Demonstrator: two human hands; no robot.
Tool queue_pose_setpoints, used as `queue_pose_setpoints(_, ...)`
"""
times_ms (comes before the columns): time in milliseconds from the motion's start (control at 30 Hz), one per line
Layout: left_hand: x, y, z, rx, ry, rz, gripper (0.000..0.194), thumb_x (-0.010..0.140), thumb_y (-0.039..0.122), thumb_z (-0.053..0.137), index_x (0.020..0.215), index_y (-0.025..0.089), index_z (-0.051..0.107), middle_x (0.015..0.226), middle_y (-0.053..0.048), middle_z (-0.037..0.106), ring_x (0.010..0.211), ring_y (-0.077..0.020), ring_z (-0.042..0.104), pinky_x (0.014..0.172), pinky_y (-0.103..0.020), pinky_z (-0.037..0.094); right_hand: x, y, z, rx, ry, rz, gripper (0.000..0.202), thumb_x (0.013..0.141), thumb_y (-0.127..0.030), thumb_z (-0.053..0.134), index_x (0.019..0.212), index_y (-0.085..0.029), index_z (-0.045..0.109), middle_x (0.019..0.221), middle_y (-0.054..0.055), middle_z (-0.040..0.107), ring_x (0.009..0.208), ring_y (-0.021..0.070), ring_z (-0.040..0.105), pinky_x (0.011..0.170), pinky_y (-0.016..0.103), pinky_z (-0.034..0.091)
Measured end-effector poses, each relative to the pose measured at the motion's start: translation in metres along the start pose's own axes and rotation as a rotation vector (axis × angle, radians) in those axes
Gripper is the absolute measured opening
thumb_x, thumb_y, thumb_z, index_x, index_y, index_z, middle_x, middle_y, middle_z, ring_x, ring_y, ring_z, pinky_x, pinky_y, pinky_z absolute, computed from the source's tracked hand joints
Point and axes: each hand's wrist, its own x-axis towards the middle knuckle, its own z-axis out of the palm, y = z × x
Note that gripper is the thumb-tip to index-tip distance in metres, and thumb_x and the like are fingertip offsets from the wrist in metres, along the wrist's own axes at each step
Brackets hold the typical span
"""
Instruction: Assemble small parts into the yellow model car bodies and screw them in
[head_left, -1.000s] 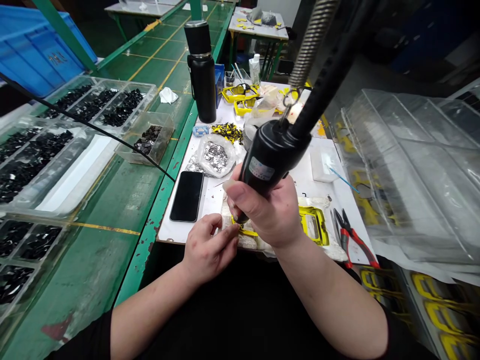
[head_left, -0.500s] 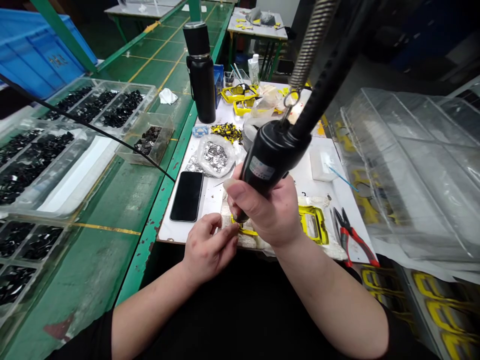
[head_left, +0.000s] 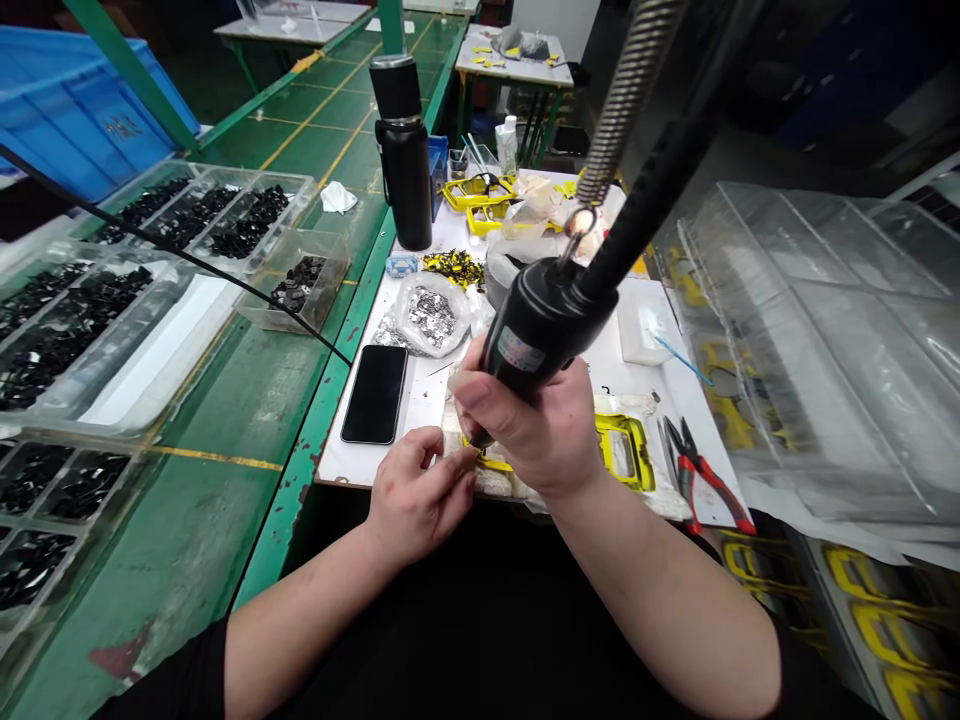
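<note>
My right hand (head_left: 544,425) is wrapped round a black electric screwdriver (head_left: 536,325), which hangs from a coil spring and tilts down to the left. Its lower end meets the left part of a yellow plastic frame (head_left: 626,450) lying on a whitish pad (head_left: 495,483). My left hand (head_left: 424,490) is closed, its fingertips pinching the frame's near left edge beside the screwdriver's tip. The tip itself and much of the frame are hidden behind my right hand.
Left of my hands lie a phone (head_left: 373,393) and a bag of small metal parts (head_left: 433,315). Red-handled pliers (head_left: 709,480) lie at the right. A black flask (head_left: 405,170) stands behind. Trays of black parts (head_left: 67,330) line the left; a clear plastic tray (head_left: 840,330) is at right.
The screwdriver's upper body has shifted slightly down and its tilt has changed a little. My left hand stays in place at the frame.
</note>
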Motion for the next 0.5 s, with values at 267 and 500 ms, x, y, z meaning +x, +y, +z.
queue_pose_setpoints(267, -0.001, -0.001, 0.000, 0.013, -0.016, -0.005, 0.028, 0.105, 0.018, 0.069, 0.132, 0.017, 0.076, 0.115, -0.011, 0.058, 0.096, -0.0208, 0.062, 0.077, -0.033, 0.060, 0.002, 0.008, -0.006, 0.009, 0.048, -0.055, 0.051, 0.085, -0.064, 0.099, 0.080, -0.022, 0.070, 0.073, -0.002, 0.063, 0.061, 0.0139, 0.056, 0.055, 0.028, 0.046)
queue_pose_setpoints(500, -0.001, -0.001, -0.001, 0.029, -0.024, -0.011, 0.028, 0.105, 0.019, 0.069, 0.132, 0.018, 0.077, 0.115, -0.011, 0.058, 0.096, -0.0209, 0.064, 0.080, -0.034, 0.062, 0.006, 0.006, -0.012, 0.037, -0.007, 0.010, 0.055, 0.083, -0.064, 0.099, 0.109, -0.022, 0.073, 0.071, -0.006, 0.067, 0.058, 0.0134, 0.060, 0.055, 0.027, 0.053)
